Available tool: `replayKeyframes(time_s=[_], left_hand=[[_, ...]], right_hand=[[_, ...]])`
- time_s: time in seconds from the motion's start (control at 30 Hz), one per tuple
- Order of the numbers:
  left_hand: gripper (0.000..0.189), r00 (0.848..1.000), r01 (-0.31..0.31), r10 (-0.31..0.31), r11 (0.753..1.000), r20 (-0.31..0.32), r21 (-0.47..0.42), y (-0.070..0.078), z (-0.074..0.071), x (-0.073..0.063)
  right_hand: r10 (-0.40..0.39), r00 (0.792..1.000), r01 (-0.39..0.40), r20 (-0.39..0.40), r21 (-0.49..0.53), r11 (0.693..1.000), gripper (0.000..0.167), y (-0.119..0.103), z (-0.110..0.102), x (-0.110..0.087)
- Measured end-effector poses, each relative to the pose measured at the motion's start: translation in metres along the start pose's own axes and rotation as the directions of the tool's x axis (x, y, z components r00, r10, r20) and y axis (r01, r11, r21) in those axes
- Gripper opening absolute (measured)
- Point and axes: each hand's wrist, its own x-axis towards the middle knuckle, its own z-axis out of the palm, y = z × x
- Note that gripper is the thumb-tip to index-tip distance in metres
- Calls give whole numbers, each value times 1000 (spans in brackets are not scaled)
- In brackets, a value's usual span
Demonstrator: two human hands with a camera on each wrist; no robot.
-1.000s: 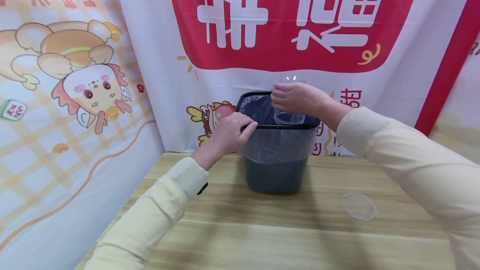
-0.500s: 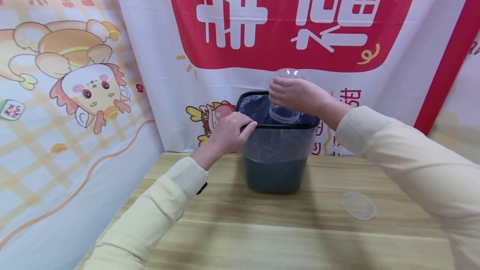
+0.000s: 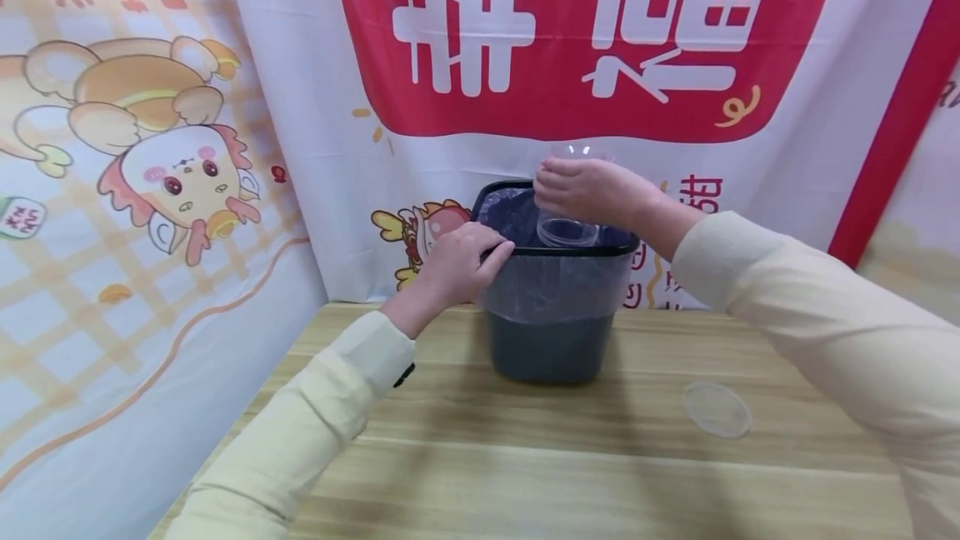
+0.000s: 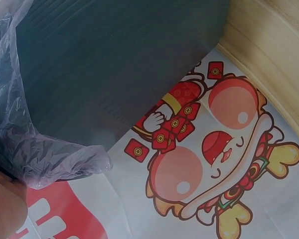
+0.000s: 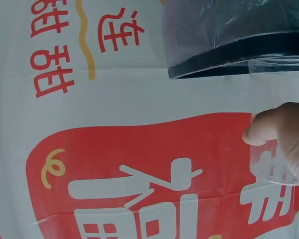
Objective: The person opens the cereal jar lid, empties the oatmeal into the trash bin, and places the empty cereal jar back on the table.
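A dark grey trash bin [image 3: 551, 348] with a black rim and a clear plastic liner [image 3: 555, 290] stands on the table. My left hand [image 3: 467, 261] grips the left part of its rim, thumb outward over the edge. Over the bin's mouth, my right hand [image 3: 588, 190] holds a clear round plastic container [image 3: 567, 232]. The container is turned with its open, ridged end down, just inside the mouth. In the right wrist view the thumb presses on the side of the container [image 5: 271, 164]. What lies deep in the bin is hidden.
A clear round lid [image 3: 717, 410] lies flat on the wooden table [image 3: 480, 473], right of the bin. Behind the bin hangs a white and red printed cloth [image 3: 300, 107]. Another printed cloth [image 3: 150, 273] covers the left side.
My right hand has shifted slightly left with the container. It rose a little half a second ago and is slightly lower now. My left hand stays on the rim.
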Motion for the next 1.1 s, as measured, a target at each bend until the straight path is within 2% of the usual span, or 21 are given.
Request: replayKeyframes(time_s=[0.13,0.27,0.43,0.67,0.87,1.0,1.1], left_hand=[[29,1000,-4,4,1000,-3,-4,0,1,0],[29,1000,-1,1,1000,-11,-3,0,0,-1],[29,1000,-5,5,1000,-10,1,0,0,-2],[30,1000,-2,2,1000,-11,6,1,0,-2],[30,1000,-8,8,1000,-14,4,0,0,-1],[30,1000,-6,6,1000,-7,2,1,0,0],[30,1000,-3,3,1000,-9,3,1,0,0]], right_hand=[[32,999,-32,11,7,999,101,1,-1,-1],[14,1000,-14,-1,12,1000,99,1,-1,-1],[41,999,-41,1,11,999,101,0,0,-3],[4,1000,-4,-14,10,1000,101,-7,2,-3],[55,999,-55,-1,44,998,101,0,1,-8],[121,993,-118,-15,129,985,100,4,3,-12],[187,982,-179,-17,209,961,99,7,5,-16]])
